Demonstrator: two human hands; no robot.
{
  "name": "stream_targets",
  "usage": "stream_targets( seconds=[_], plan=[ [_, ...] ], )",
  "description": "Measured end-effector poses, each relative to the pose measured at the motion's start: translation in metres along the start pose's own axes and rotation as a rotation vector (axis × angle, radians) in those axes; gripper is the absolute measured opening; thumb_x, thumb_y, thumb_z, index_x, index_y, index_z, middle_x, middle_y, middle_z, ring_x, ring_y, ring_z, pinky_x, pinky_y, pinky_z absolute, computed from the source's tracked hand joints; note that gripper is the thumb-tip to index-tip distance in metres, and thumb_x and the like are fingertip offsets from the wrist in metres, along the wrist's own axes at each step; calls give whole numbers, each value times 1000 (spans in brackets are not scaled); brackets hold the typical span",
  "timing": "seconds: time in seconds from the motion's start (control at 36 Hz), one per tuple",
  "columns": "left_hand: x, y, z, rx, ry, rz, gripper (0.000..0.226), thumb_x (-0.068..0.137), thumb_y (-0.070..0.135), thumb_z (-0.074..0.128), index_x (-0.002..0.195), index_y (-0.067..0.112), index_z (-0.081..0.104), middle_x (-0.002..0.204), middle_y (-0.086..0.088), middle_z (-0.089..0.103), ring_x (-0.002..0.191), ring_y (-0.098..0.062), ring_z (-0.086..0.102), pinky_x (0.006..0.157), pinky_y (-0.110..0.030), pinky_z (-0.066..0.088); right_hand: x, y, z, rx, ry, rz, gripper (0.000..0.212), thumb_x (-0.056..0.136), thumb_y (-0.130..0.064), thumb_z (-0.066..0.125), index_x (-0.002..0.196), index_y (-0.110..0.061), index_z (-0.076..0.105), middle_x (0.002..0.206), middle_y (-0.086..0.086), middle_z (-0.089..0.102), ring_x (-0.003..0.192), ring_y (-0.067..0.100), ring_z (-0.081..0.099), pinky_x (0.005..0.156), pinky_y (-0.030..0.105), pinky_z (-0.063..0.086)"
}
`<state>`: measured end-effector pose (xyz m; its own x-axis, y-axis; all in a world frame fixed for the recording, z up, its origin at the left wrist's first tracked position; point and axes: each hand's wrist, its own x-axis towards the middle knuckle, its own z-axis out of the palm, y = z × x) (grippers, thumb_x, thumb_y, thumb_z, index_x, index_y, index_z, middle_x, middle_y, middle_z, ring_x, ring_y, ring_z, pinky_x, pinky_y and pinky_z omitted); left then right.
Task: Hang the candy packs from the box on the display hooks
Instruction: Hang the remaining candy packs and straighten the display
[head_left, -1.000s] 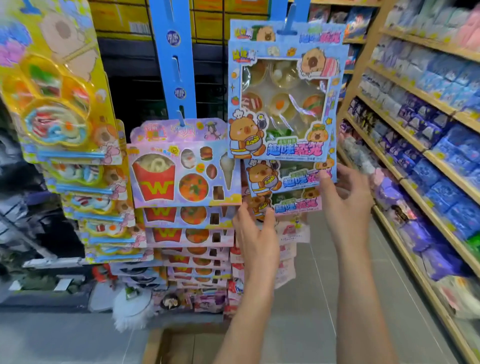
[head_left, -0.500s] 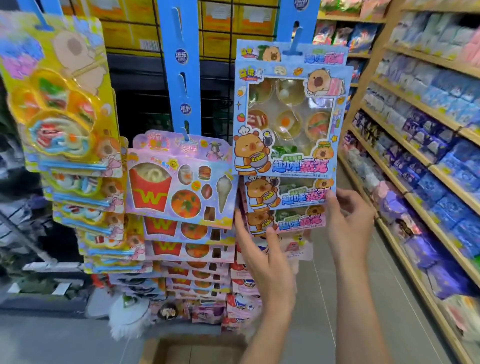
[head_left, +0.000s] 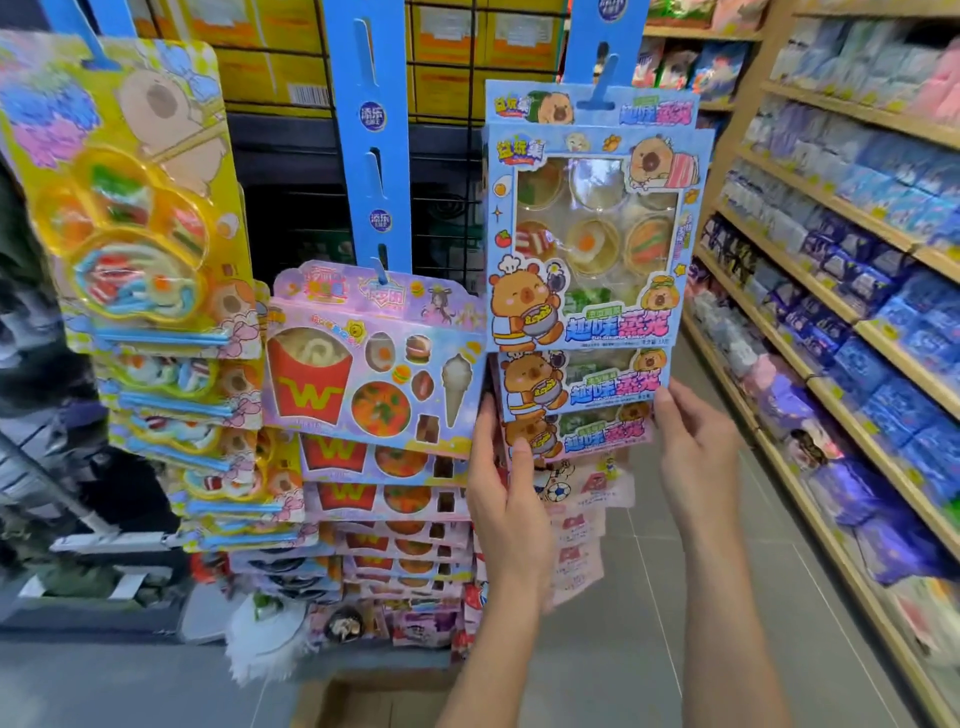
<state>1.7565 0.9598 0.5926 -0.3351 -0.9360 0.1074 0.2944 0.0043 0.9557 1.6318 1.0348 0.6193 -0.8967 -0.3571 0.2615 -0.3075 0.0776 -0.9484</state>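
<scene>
A blue capybara candy pack (head_left: 597, 234) was seen right of centre in the frame, hung or nearly hung on a blue display strip (head_left: 605, 47), its header card overlapped by the hook tab at the top so that the weight could be borne from above; whether the hook had fully passed through the hole could not be told. The left hand (head_left: 511, 499) was closed with its thumb on the lower left corners of the blue packs stacked beneath, and the right hand (head_left: 696, 452) was laid with fingers partly spread against their lower right edge, apparently so that the column could be steadied and squared. Pink fast-food candy packs (head_left: 371, 374) were hung in a column at centre, yellow packs (head_left: 130, 208) at upper left. The cardboard box (head_left: 374, 699) lay open on the floor at the bottom edge, presumably kept below for reach.
</scene>
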Motion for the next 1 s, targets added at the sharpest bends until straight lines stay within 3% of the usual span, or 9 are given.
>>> stream_targets(
  seconds=[0.11,0.22,0.33,0.42,0.56,0.75,0.89,0.94,1.0],
  plan=[
    [-3,-5,-2,6,10,8,44,105,16,47,133,49,47,139,28,52,131,6,47,100,-15,44,-1,6,1,4,-8,1,28,105,-24,46,112,-24,73,94,-21,75,87,-10,67,73,9,49],
    [-16,-19,2,36,111,-75,41,105,18,47,143,33,49,137,22,55,126,7,50,100,-17,44,-6,27,4,-63,-52,61,34,105,-31,44,95,-19,74,90,-9,77,90,6,70,91,34,54],
    [-22,-23,7,93,139,-137,43,105,18,46,146,33,46,136,19,57,125,2,52,95,-14,46,-10,29,-1,-36,-84,55,34,106,-29,43,102,-21,76,94,-9,77,91,3,68,83,23,50],
    [-24,-31,10,139,136,-210,44,105,26,44,146,43,41,140,19,54,129,-6,50,105,-37,48,-11,32,-1,-19,-87,66,33,106,-29,43,119,-18,72,104,-11,76,99,0,67,76,10,46],
    [-24,-43,9,263,83,-310,64,100,18,48,153,44,23,160,12,31,146,-18,33,117,-52,32,-14,45,4,-44,-188,65,35,105,-35,47,136,-29,60,113,-17,73,107,3,67,93,33,53],
    [-23,-55,3,297,55,-288,71,100,23,51,153,50,12,163,18,17,151,-13,19,120,-53,26,-23,46,8,15,-224,89,34,105,-33,48,136,-29,59,116,-15,73,110,6,67,93,33,53],
    [-21,-56,-1,348,74,-225,73,101,23,53,157,39,9,166,16,6,153,-10,7,124,-48,15,-22,48,2,38,-235,109,27,105,-24,48,124,-28,65,98,-26,73,93,-15,65,73,6,47],
    [-20,-59,-6,358,66,-214,71,100,25,53,157,38,13,165,16,9,153,-9,9,124,-49,16,-23,57,0,18,-228,121,38,105,-36,46,139,-24,57,120,-19,68,102,-19,60,81,5,47],
    [-21,-61,-10,366,68,-216,69,100,25,54,156,36,16,164,15,15,152,-10,15,123,-48,19,-26,68,2,-43,-233,168,53,101,-56,41,147,-29,49,137,-15,60,119,-11,55,102,23,48]
  ],
)
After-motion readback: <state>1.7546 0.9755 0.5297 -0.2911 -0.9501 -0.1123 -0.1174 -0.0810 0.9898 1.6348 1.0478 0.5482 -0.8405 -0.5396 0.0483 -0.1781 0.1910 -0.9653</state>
